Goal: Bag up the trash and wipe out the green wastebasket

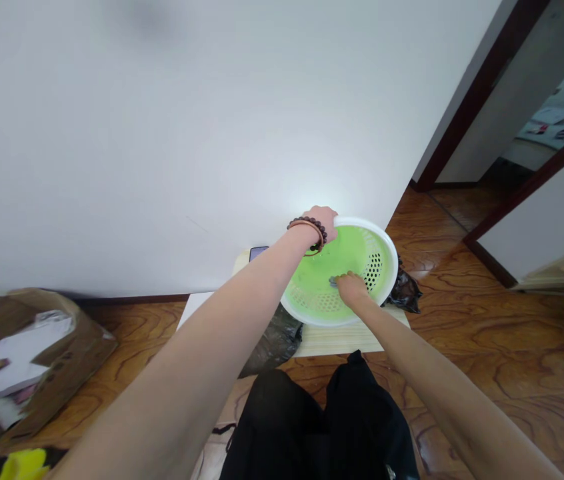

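A green plastic colander (357, 243) with a white rim sits on a light wooden board or low table against the wall. My left hand (323, 221), with beads and a copper-coloured bangle at the wrist, is closed on the colander's far left rim. Inside the bowl, my right hand (352, 288) is closed around a small grey object (333, 282), whose kind I cannot make out. Its tip points left over the green surface. The fingers of my left hand are partly hidden behind the wrist and rim.
Dark plastic bags (276, 341) stick out under the colander on both sides. A light board (337, 340) lies below it, with a purple-screened flat item (258, 253) at its far left corner. A cardboard box (75, 363) holding papers stands left. A doorway opens at right.
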{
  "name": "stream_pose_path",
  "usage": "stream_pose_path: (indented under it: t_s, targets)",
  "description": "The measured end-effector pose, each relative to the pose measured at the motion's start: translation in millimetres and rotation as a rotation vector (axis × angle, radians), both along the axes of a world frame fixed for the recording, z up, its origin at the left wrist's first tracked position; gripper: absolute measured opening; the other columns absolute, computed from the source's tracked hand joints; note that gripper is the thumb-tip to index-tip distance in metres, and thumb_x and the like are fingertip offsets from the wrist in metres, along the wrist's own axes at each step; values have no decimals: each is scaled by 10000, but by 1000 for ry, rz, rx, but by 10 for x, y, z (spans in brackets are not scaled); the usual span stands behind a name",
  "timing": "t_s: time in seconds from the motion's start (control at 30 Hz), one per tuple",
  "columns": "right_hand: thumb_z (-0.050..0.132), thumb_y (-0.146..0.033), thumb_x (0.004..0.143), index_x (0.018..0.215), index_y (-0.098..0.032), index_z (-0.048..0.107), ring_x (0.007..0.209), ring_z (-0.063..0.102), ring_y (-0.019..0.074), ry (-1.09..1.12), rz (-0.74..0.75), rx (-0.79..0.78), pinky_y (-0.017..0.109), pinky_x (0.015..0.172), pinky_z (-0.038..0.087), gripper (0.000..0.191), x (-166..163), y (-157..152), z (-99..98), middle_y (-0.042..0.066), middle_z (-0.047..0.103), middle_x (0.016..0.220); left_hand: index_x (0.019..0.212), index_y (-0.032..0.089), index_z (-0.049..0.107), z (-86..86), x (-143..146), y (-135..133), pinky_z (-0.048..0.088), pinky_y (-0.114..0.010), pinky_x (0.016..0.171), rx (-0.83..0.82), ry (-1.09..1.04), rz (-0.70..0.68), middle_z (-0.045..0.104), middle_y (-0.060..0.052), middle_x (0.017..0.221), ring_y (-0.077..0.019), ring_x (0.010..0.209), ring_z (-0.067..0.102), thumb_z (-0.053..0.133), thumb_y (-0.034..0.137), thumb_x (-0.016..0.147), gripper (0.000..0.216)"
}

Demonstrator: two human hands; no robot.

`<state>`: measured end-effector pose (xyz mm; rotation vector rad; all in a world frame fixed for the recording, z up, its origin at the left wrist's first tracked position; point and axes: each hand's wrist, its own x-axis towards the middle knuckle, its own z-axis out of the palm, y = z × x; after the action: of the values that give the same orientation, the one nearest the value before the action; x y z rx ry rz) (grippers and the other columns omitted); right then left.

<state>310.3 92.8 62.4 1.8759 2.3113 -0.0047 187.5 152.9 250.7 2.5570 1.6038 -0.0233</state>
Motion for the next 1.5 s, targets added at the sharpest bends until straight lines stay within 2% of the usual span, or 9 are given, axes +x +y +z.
stream_pose_path:
  t_s: [0.17, 0.27, 0.37, 0.57, 0.7, 0.87, 1.17, 1.33, 1.5]
  targets:
    - [389, -54, 823, 996, -164, 644, 943, 537, 226, 28, 37, 19, 296, 748, 385, 327, -25, -20, -2, 107, 668, 948, 1050, 209, 633, -11, -110, 46, 480, -378, 712, 67, 1, 49, 654, -131, 972, -269, 826, 617, 460, 439, 737, 426]
    - [388, -54, 827, 997, -170, 644, 954, 529, 223, 53, 42, 33, 294, 767, 378, 328, -53, -27, -5, 103, 671, 940, 1077, 232, 611, 34, -236, -15, 465, -423, 737, 133, 32, 71, 647, -130, 979, -296, 860, 604, 348, 666, 736, 612]
    - [412, -75, 825, 991, -176, 650, 966, 523, 228, 63, 46, 11, 298, 775, 374, 308, -77, -27, -5, 105, 673, 934, 1178, 220, 542, 73, -339, -116, 449, -429, 763, 182, 100, 79, 640, -144, 981, -305, 877, 595, 304, 765, 687, 771]
    - [411, -71, 823, 991, -173, 657, 972, 526, 229, 58, 69, -11, 303, 776, 376, 315, -133, -98, 35, 99, 677, 937, 1376, 240, 282, 118, -421, -302, 427, -376, 772, 211, 100, 62, 627, -141, 1007, -282, 891, 587, 255, 771, 705, 857]
    - [381, -81, 845, 999, -166, 656, 985, 527, 233, 41, 70, -23, 306, 776, 379, 326, -191, -144, 69, 110, 671, 963, 1394, 280, 217, 141, -371, -322, 418, -381, 779, 216, 58, 23, 592, -120, 1090, -282, 930, 573, 195, 753, 736, 811]
    - [378, -85, 848, 1009, -171, 650, 990, 522, 238, 26, 51, -33, 306, 778, 376, 327, -189, -100, 92, 121, 666, 976, 1293, 343, 383, 84, -272, -143, 403, -353, 818, 197, -51, -141, 523, -53, 1175, -231, 964, 556, 158, 651, 821, 607]
    - [401, -95, 821, 1024, -121, 629, 994, 506, 259, 132, 28, 36, 323, 790, 363, 306, -69, 10, -78, 138, 669, 927, 1206, 318, 477, 3, -135, 41, 409, -347, 804, 223, -110, -103, 526, -49, 1150, -228, 968, 546, 213, 662, 809, 589]
    - [404, -254, 872, 978, -102, 647, 930, 557, 246, 308, -96, -59, 288, 748, 382, 306, -480, 48, -183, 156, 665, 927, 1162, 305, 501, 3, -131, 24, 415, -323, 774, 220, -119, -111, 595, -38, 1072, -212, 939, 555, 230, 644, 818, 554]
    - [360, -260, 907, 1042, -166, 630, 871, 592, 199, 449, 47, -105, 254, 734, 381, 316, -708, 70, -140, 102, 672, 966, 1142, 300, 514, -8, -106, 15, 426, -315, 713, 220, -105, -109, 639, -40, 1000, -214, 878, 578, 231, 649, 813, 557]
